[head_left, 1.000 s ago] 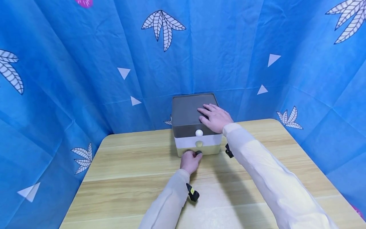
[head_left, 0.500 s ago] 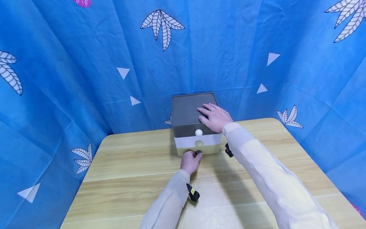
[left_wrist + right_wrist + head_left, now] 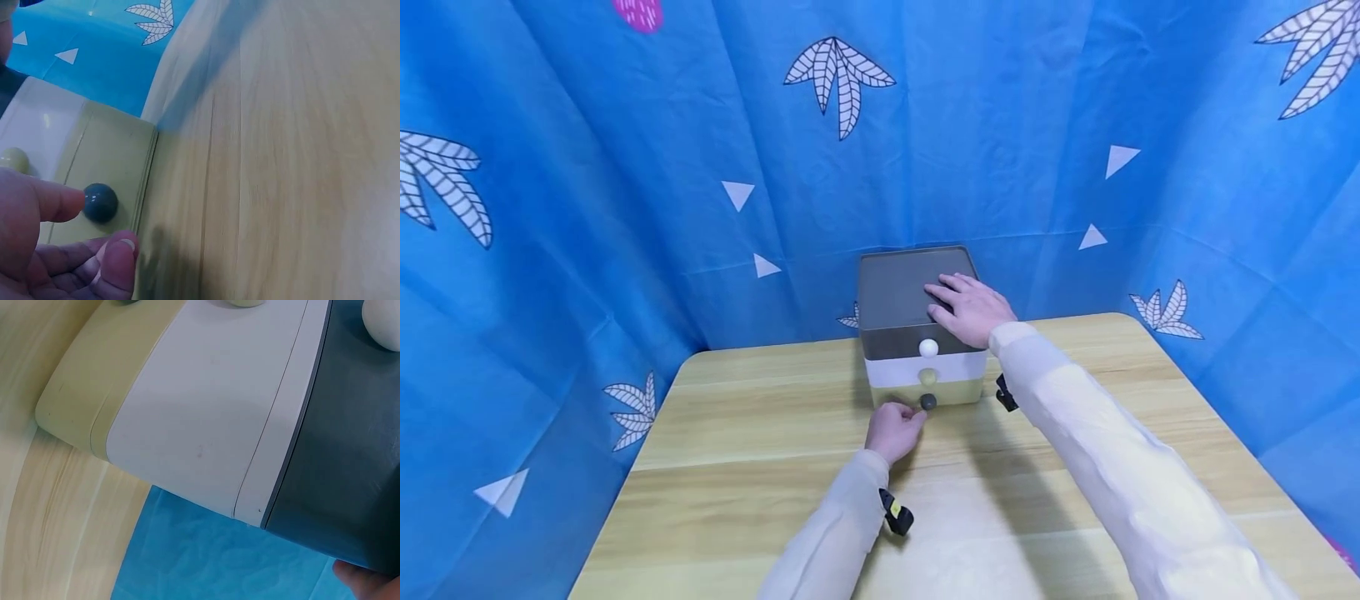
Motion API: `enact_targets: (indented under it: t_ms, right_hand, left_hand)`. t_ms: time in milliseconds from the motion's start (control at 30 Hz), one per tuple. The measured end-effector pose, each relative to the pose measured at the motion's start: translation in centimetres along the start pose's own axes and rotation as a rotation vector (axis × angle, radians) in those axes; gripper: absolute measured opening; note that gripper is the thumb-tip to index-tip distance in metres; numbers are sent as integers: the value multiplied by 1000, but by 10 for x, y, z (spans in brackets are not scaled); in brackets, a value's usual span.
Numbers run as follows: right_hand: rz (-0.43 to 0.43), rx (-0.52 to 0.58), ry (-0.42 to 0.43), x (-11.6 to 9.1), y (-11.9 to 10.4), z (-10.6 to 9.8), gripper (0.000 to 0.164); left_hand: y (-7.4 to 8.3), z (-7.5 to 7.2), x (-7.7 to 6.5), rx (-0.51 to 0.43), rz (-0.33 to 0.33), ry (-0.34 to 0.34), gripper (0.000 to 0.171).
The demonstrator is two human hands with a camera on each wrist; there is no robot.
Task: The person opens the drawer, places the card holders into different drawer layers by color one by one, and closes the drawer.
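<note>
A small three-tier drawer box stands at the back of the table, with a dark grey top tier (image 3: 891, 292), a white middle tier (image 3: 887, 371) and a yellowish bottom tier (image 3: 958, 392). Each tier has a round knob on its front. My left hand (image 3: 895, 431) is just left of the bottom dark grey knob (image 3: 100, 203). In the left wrist view one fingertip is right at this knob's edge, while the other fingers are spread apart from it, lightly bent. My right hand (image 3: 970, 310) rests, fingers spread, on the right side of the box's top.
The white knob (image 3: 928, 347) and the yellowish knob (image 3: 928, 377) sit above the dark one. Behind the wooden table (image 3: 760, 483) hangs a blue curtain (image 3: 1015, 125) printed with leaves and triangles, close to the box's back.
My left hand has let go of the dark grey knob and shifted slightly left, so the knob now shows fully. My right hand stays on the box's top. The head view has shifted a little.
</note>
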State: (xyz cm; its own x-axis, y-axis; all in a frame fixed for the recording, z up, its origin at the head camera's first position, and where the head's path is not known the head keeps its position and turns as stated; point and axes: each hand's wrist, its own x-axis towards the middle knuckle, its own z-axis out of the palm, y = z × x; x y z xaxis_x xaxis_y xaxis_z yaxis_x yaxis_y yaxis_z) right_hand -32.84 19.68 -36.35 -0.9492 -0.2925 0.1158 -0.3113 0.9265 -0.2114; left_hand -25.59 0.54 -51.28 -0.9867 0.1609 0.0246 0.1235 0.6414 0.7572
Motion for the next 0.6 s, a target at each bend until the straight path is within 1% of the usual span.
enact_targets:
  t_ms: [200,367,500,600]
  right_hand:
    - [11,6,-16,-5,6,3,55]
    - [14,8,5,-4,5,4,55]
    - [19,-5,40,-2,3,4,54]
    - [32,-17,78,-1,2,3,54]
  left_hand:
    - [-1,-6,-14,1,-34,-70,26]
    - [1,-15,-26,14,-3,-94,24]
    - [4,-26,-36,49,32,-84,26]
    - [8,-36,-43,86,71,-48,28]
